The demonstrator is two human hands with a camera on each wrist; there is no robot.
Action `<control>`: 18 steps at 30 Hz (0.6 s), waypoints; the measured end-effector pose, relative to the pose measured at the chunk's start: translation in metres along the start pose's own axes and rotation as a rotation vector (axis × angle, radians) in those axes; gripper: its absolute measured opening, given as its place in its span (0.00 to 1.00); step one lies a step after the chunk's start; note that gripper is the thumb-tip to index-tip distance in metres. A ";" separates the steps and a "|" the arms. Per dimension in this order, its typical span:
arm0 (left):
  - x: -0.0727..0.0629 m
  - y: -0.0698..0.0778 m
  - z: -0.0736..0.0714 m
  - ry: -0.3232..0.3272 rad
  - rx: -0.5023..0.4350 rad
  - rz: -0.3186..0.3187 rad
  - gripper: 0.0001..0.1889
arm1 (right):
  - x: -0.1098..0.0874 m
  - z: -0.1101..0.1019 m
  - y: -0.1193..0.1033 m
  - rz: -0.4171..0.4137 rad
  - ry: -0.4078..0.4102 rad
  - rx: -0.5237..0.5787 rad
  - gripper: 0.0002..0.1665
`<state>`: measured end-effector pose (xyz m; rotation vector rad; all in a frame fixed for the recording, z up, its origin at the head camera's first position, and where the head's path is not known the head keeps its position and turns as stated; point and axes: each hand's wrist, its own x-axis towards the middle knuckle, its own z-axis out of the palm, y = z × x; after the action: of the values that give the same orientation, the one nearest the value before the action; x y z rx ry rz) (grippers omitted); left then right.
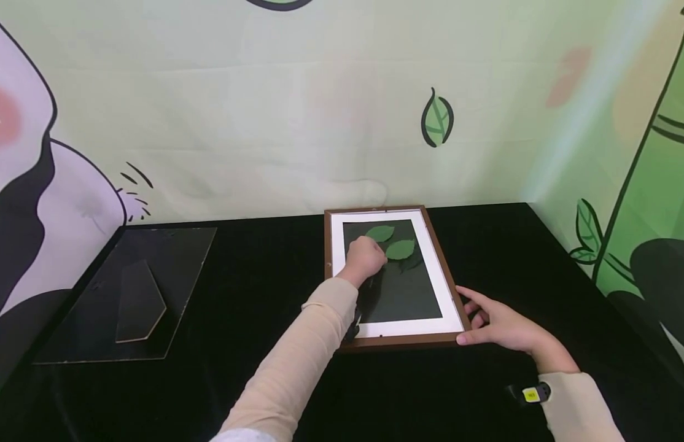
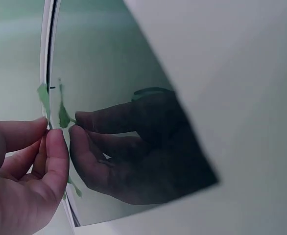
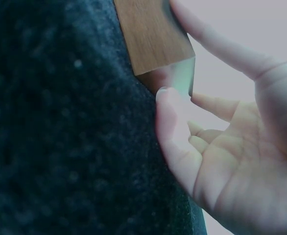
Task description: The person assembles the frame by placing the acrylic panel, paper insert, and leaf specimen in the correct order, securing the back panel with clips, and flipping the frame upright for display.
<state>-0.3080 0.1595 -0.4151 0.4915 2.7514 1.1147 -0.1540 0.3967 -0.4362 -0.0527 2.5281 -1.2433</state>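
A brown wooden picture frame (image 1: pixel 444 258) lies on the black tabletop, with a white mat (image 1: pixel 428 264) around a dark, reflective panel (image 1: pixel 400 294). My left hand (image 1: pixel 365 258) is above the panel and pinches a green leaf (image 1: pixel 400 249) by its stem end between thumb and fingertips. The panel mirrors the leaf and the hand in the left wrist view. Another green leaf (image 1: pixel 380 233) is at the panel's upper part, just beyond the hand. My right hand (image 1: pixel 505 325) holds the frame's near right corner, its thumb on the end and a finger along the side.
A black backing board (image 1: pixel 182 270) with a fold-out stand (image 1: pixel 139 307) lies at the left of the black tabletop (image 1: pixel 264 294). A printed cloth backdrop (image 1: pixel 237 123) rises behind and at both sides.
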 end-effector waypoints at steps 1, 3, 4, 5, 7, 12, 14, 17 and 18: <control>0.001 -0.001 0.001 -0.008 0.000 -0.003 0.26 | 0.000 0.000 0.000 0.002 0.002 0.000 0.61; 0.002 -0.002 0.001 -0.022 -0.014 -0.013 0.23 | 0.000 0.000 0.000 0.004 0.003 -0.001 0.61; 0.002 -0.003 0.002 -0.027 -0.019 -0.018 0.21 | 0.000 0.001 0.001 0.006 0.004 -0.001 0.61; 0.003 -0.003 0.003 -0.033 -0.025 -0.023 0.18 | 0.000 0.001 0.001 0.006 0.005 -0.001 0.61; 0.004 -0.004 0.003 -0.036 -0.031 -0.033 0.13 | 0.000 0.001 0.001 0.008 0.007 -0.002 0.61; 0.005 -0.005 0.004 -0.041 -0.039 -0.028 0.08 | 0.001 0.000 0.002 0.003 0.010 -0.006 0.61; 0.006 -0.006 0.004 -0.049 -0.051 -0.026 0.07 | 0.001 0.000 0.002 0.002 0.009 -0.009 0.61; 0.006 -0.007 0.003 -0.069 -0.068 -0.034 0.05 | 0.001 0.000 0.001 0.004 0.008 -0.012 0.61; 0.006 -0.007 0.002 -0.076 -0.075 -0.039 0.05 | 0.001 0.000 0.001 0.005 0.007 -0.013 0.61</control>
<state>-0.3148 0.1584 -0.4217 0.4594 2.6326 1.1600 -0.1547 0.3968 -0.4374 -0.0443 2.5409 -1.2276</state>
